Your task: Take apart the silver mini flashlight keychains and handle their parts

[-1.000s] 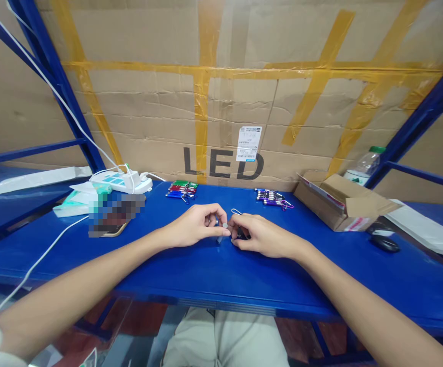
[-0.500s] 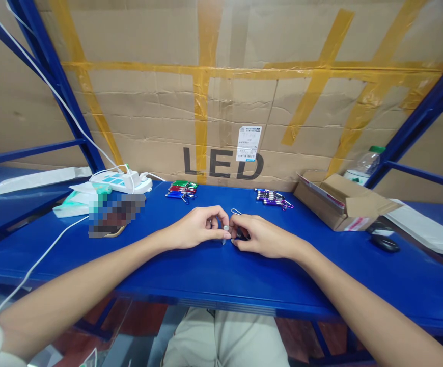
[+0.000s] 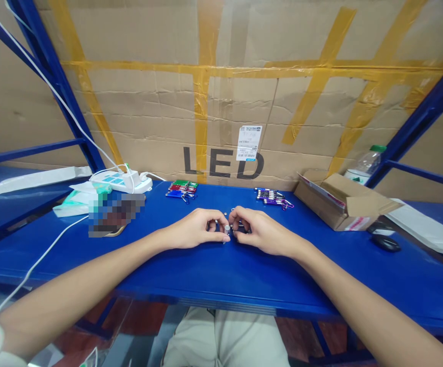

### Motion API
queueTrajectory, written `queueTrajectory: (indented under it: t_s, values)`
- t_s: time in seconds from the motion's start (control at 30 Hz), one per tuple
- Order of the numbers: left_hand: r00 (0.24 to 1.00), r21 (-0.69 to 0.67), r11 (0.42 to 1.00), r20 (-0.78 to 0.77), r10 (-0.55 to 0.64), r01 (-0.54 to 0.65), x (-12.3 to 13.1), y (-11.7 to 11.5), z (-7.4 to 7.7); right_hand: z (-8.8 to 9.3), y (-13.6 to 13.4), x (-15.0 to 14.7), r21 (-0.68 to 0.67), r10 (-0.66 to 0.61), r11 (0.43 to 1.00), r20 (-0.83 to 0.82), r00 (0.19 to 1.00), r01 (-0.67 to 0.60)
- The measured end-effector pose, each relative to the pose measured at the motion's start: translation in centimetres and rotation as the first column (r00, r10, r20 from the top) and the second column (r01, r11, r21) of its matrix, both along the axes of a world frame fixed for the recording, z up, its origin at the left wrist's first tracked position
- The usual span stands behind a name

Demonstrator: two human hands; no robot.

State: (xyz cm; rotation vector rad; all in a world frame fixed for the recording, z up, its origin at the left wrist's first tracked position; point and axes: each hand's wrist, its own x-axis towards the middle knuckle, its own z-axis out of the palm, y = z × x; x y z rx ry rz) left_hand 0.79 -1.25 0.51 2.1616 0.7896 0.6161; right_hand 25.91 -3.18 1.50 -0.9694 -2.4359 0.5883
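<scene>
Above the middle of the blue table [image 3: 206, 275], my left hand [image 3: 200, 228] pinches a small silvery piece [image 3: 227, 229] between thumb and fingertips. Just to its right, my right hand [image 3: 261, 230] has its fingers curled together around something small and dark that is mostly hidden. The fingertips of both hands are close to each other. Beyond my left hand lies a row of green, red and blue small metal items [image 3: 182, 189] with clips. Black and purple ones [image 3: 273, 198] lie beyond my right hand.
An open cardboard box [image 3: 339, 204] stands at the right, beside a black mouse [image 3: 385, 242] and a bottle [image 3: 370, 160]. At the left are a white power strip [image 3: 122, 180], a blurred-out phone [image 3: 116, 216] and a white cable. A large taped carton [image 3: 160, 112] forms the back.
My right hand has shifted slightly, its index finger now higher and its thumb raised a little. My left hand keeps its pinch in nearly the same spot.
</scene>
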Motion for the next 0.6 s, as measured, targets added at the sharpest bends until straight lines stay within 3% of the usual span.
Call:
queueTrajectory:
  t_s: [0.27, 0.6]
  values:
    - [0.986, 0.192, 0.974, -0.142, -0.090, 0.117, -0.11, -0.01, 0.10, 0.90, -0.87, -0.44, -0.112, -0.040, 0.994, -0.277, 0.960, 0.009]
    - [0.974, 0.336, 0.926, -0.199, -0.109, 0.172, -0.26, -0.33, 0.02, 0.78, -0.92, -0.61, -0.135, -0.043, 0.991, -0.348, 0.936, -0.005]
